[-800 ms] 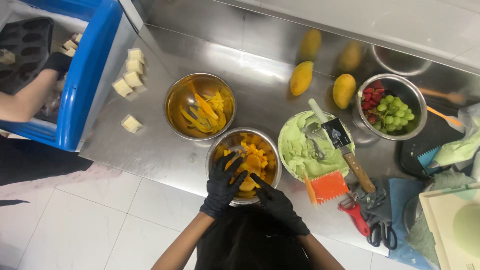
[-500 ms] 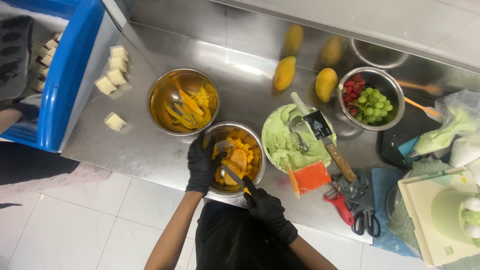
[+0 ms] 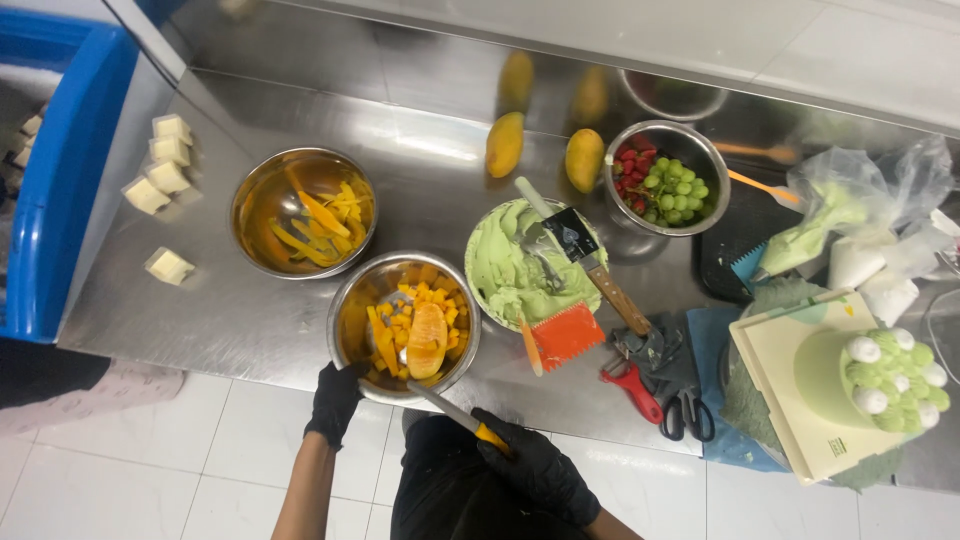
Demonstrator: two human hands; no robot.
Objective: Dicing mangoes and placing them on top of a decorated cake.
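Note:
A steel bowl near the counter's front edge holds diced mango and one larger mango half. My left hand, in a black glove, rests at the bowl's lower left rim. My right hand, also gloved, grips the yellow handle of a knife whose blade points up toward the bowl's rim. Both hands sit just off the counter's front edge.
A second steel bowl with mango peels stands behind. Two whole mangoes, a bowl of green cream with a scraper, a bowl of grapes and strawberries, scissors, a decorated green cake and white cubes surround them.
Both hands have pulled back out of the bowl toward the counter's front edge. The mango half now lies in the bowl, and the view has shifted left.

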